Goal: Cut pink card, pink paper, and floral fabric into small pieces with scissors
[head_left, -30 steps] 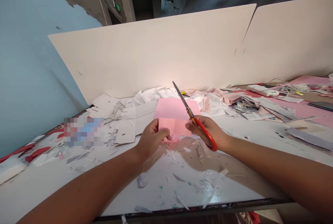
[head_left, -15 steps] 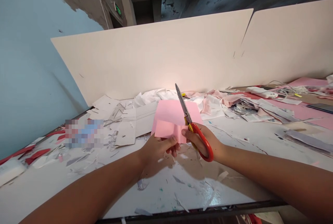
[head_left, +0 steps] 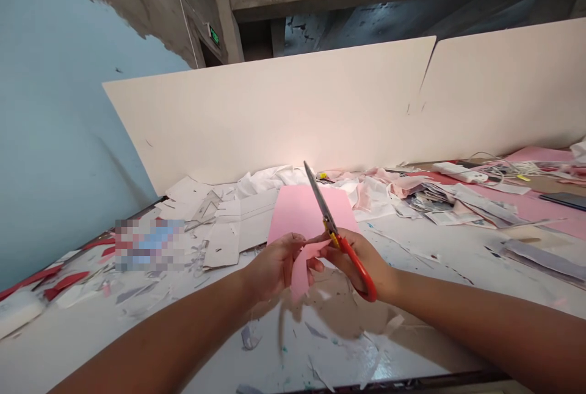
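Though illegible, green sign (head_left: pixel 213 35) beyond red-handled scissors (head_left: pixel 331 231)

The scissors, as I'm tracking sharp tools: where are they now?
In the head view, the scissors are just right of centre, in the right hand, blades seen across the pink sheet and pointing toward the white panel.

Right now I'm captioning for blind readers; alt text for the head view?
The left hand and right hand hold a bent pink piece; the right also has scissors. A pink sheet lies beyond, on a littered table.
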{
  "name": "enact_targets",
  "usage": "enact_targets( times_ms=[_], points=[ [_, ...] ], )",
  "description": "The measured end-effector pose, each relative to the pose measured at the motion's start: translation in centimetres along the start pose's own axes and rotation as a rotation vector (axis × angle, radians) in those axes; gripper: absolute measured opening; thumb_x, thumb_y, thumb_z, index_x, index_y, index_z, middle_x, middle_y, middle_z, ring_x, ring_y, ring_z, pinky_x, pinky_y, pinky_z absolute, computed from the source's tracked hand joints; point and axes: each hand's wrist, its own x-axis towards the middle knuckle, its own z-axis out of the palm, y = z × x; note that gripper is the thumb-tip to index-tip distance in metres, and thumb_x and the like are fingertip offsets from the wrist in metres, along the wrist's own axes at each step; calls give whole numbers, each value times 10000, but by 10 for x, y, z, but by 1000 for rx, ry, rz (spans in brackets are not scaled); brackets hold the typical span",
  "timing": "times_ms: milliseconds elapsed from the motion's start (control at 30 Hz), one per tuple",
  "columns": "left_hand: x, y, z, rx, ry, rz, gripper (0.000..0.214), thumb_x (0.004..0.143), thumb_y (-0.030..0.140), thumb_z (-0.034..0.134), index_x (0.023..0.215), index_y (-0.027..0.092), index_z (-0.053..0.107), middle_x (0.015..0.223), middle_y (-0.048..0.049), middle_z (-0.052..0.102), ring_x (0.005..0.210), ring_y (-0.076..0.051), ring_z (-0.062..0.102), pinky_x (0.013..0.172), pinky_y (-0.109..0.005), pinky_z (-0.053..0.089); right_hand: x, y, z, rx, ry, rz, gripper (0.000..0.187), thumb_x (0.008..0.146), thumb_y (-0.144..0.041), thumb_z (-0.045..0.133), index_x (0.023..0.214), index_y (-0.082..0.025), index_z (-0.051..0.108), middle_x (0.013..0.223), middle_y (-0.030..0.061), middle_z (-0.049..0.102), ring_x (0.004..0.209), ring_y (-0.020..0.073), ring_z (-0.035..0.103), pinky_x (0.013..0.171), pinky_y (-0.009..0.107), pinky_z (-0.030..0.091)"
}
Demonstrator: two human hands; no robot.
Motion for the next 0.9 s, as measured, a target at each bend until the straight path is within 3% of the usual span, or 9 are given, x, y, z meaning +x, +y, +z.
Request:
enact_targets(
  times_ms=[100,233,400,567,700,833,900],
  points=[
    [0,0,0,-40,19,18,204,762,316,510,908,184,455,679,-33,594,472,-95,532,433,-186,354,-2,12,2,71,10,-23,155,760,-343,508,789,-190,514,671,-2,526,650,152,571,658,330,446],
    [-1,-1,-2,-51,25,56,377,671,188,631,1005,197,455,680,6,554,543,-87,531,531,-211,406,-2,20,-3,-99,159,22,218,717,-381,564,804,-183,542,900,72,598,872,201,555,778,358,434],
    [1,-1,-2,-27,117,160,336,635,247,672,922,141,533,717,-30,565,642,-120,548,613,-263,441,3,15,-10,-148,273,66,281,694,-438,580,785,-177,534,802,43,613,797,178,569,740,314,447],
    [5,-1,-4,5,200,244,252,622,318,672,742,165,511,652,9,534,522,-93,504,474,-224,412,3,4,-19,-354,229,159,454,768,-560,395,550,-170,474,438,-15,480,468,116,496,532,252,418],
    [6,0,-4,24,301,294,302,619,380,666,763,177,494,596,43,498,442,-48,435,440,-186,360,2,7,-28,-480,104,139,546,834,-562,182,642,-166,506,460,-11,490,466,115,494,554,254,418],
    [5,-2,-5,63,328,293,364,647,450,618,887,205,495,726,8,558,524,-76,497,453,-190,363,5,8,-37,-638,9,81,511,854,-524,165,599,-177,438,487,-12,470,456,109,452,505,247,381],
    [6,-4,-6,84,311,308,344,667,459,598,873,205,490,693,20,549,473,-52,460,431,-171,335,7,4,-40,-672,-30,25,465,864,-490,194,587,-181,403,525,-7,473,491,111,452,530,252,382]
  ],
)
